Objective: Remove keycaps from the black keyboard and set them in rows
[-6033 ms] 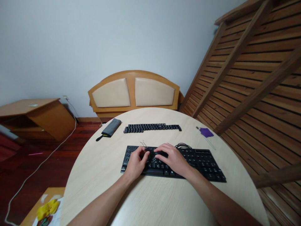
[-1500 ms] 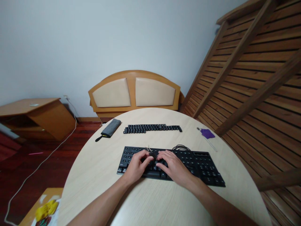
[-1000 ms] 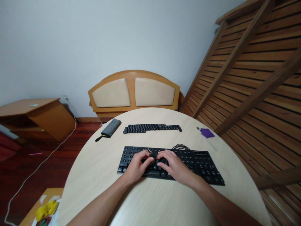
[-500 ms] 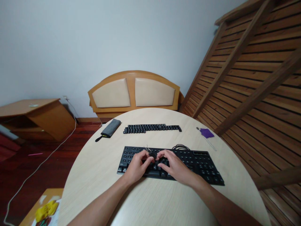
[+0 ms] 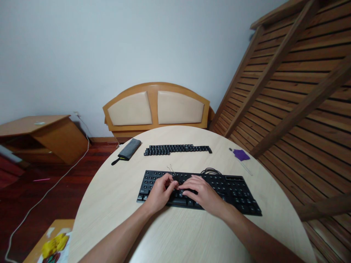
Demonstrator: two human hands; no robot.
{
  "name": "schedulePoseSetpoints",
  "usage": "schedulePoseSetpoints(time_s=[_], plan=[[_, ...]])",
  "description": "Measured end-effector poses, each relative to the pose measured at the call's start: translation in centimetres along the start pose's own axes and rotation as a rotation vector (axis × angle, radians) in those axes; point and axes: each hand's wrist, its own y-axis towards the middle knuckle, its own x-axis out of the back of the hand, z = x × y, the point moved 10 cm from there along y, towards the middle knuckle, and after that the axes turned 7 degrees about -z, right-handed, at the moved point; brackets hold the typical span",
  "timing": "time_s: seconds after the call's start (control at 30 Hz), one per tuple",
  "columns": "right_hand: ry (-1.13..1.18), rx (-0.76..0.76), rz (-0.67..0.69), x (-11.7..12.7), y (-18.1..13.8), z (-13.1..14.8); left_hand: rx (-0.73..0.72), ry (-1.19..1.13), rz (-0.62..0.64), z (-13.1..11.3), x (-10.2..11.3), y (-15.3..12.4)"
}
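Note:
A black keyboard (image 5: 236,193) lies across the table in front of me, with many key positions bare of caps. My left hand (image 5: 160,191) is closed in a pinch over its left half, on what looks like a wire keycap puller (image 5: 175,178). The puller's dark body shows above my fingers, and its two thin wire prongs point up and away. My right hand (image 5: 203,191) rests over the middle of the keyboard, fingers stretched toward my left fingertips and thumb apart. Whatever lies under those fingertips is hidden.
Removed black keycaps (image 5: 178,148) stand in rows behind the keyboard on the round table (image 5: 109,208). A grey pouch (image 5: 130,149) lies at the left, a purple item (image 5: 241,155) with a thin stick at the right. A coiled cable (image 5: 210,171) sits behind the keyboard.
My right fingers have extended left to meet my left fingertips. The puller has tipped slightly left, so its wire prongs show more clearly. My left hand stays nearly in place.

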Motion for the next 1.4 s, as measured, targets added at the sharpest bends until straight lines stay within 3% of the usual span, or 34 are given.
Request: schedulePoseSetpoints(time_s=[0.47, 0.73, 0.87, 1.13, 1.4], plan=[[-0.025, 0.002, -0.022, -0.1, -0.2, -0.5, -0.044, 0.116, -0.026, -0.2, 0.2, -0.1], [-0.258, 0.231, -0.120, 0.9, -0.2, 2.5, 0.014, 0.037, -0.061, 0.7, 0.7, 0.4], [-0.260, 0.282, -0.140, 0.6, -0.3, 3.0, 0.026, 0.004, -0.073, 0.9, 0.9, 0.5], [-0.204, 0.069, -0.296, 3.5, 0.9, 0.2, -0.052, 0.123, -0.147, -0.3, 1.6, 0.2], [-0.371, -0.191, -0.159, 3.0, 7.1, -5.3, -0.057, 0.251, -0.156, -0.6, 1.5, 0.1]])
